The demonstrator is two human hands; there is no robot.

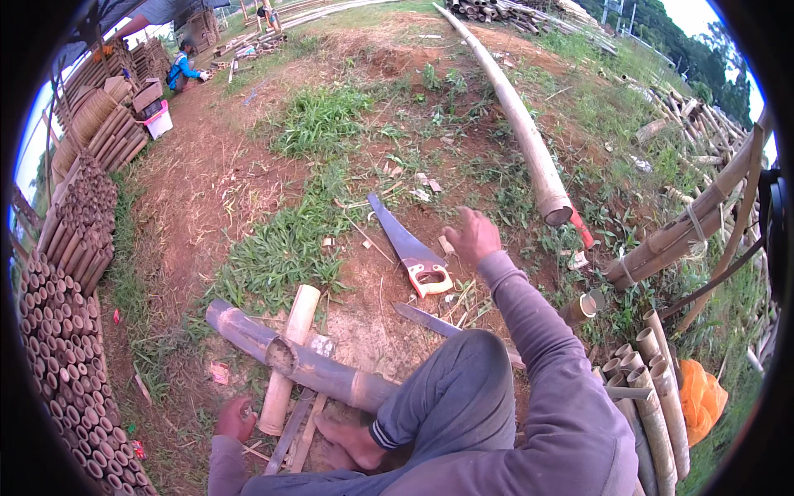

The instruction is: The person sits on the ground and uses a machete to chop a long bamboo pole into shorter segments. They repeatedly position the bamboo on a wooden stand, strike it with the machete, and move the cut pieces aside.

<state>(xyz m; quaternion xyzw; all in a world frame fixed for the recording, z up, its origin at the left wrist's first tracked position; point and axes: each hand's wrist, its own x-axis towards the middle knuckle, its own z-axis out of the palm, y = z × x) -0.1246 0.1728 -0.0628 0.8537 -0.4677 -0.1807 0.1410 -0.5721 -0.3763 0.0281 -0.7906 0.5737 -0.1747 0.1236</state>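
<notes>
Hovering just beside the handle of the handsaw [405,244], right hand [477,236] in head view looks released, fingers loosely bent. Handsaw lies flat on the ground [182,240], ahead of the person's bent knee [475,364]. Left hand [236,418] low in view, fingers curled, just beside the lower end of a pale bamboo piece [277,397]; too dark there to tell whether it grips anything. Grey bamboo [327,378] rests across the pale piece, its right end running to the leg. Flat dark strip [289,436] near the bare foot [356,438]; second blade [423,318] partly hidden by the knee. Long bamboo pole [517,120] farther out, cut tubes [66,372] stacked at left, orange cloth [701,401] at right. Co-worker in blue [177,73] far upper left.
</notes>
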